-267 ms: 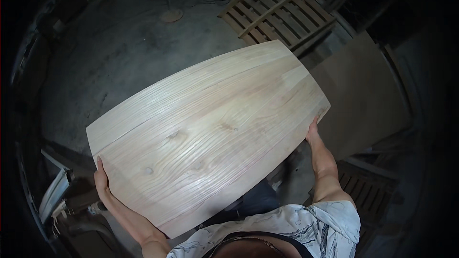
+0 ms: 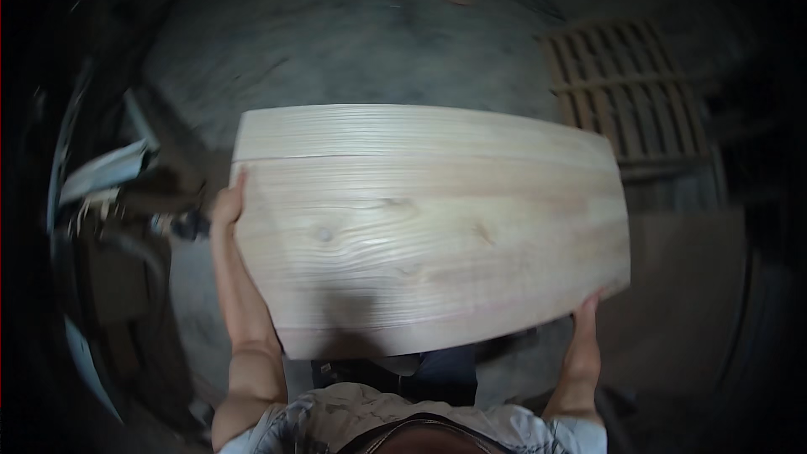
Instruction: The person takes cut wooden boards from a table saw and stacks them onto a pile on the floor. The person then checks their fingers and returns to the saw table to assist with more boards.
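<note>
A large pale wooden panel (image 2: 437, 219) with wavy grain, a few knots and bowed edges is held in front of my body. My left hand (image 2: 229, 203) grips its left edge, thumb on the upper face and the other fingers hidden below. At the near right corner, my right hand (image 2: 588, 304) holds the rim the same way, its fingers mostly underneath. A dark shadow falls across the near part of the panel's face.
Slatted wooden pallets (image 2: 626, 88) lie on the floor at the far right. A large brown sheet (image 2: 685, 286) is to the right of the panel. On the left are a light metal-looking piece (image 2: 105, 172) and dark machinery-like shapes. Concrete floor (image 2: 336, 50) stretches beyond.
The panel has swung clockwise, from a slant to nearly level across the view. Both hands have kept hold of it; the surroundings have shifted as my view turned left.
</note>
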Tool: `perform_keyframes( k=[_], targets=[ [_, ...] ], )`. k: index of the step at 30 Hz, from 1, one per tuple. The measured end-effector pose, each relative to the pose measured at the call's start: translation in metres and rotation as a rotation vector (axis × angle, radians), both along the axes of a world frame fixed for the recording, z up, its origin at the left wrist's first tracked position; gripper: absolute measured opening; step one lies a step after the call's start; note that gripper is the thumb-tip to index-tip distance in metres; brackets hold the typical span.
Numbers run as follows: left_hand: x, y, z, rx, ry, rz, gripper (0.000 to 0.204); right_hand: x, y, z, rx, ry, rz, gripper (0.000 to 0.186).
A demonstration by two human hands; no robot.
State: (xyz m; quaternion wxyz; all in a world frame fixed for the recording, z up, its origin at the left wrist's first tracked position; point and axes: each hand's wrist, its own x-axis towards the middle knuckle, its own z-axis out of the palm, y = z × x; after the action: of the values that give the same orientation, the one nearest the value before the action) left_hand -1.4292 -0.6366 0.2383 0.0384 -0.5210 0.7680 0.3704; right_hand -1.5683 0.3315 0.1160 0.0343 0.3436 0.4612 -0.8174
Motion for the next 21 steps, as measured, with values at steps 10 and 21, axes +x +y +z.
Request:
perform_keyframes(
  k=[10, 21],
  targets=[
    [-0.010, -0.011, -0.067, 0.106, 0.072, 0.041, 0.104, 0.056, -0.053, 0.025, 0.802, -0.530, 0.412, 0.079],
    [-0.011, -0.029, -0.138, 0.229, 0.037, -0.019, 0.107, 0.356, -0.130, 0.043, 0.247, -0.779, 0.893, 0.052]
  ],
)
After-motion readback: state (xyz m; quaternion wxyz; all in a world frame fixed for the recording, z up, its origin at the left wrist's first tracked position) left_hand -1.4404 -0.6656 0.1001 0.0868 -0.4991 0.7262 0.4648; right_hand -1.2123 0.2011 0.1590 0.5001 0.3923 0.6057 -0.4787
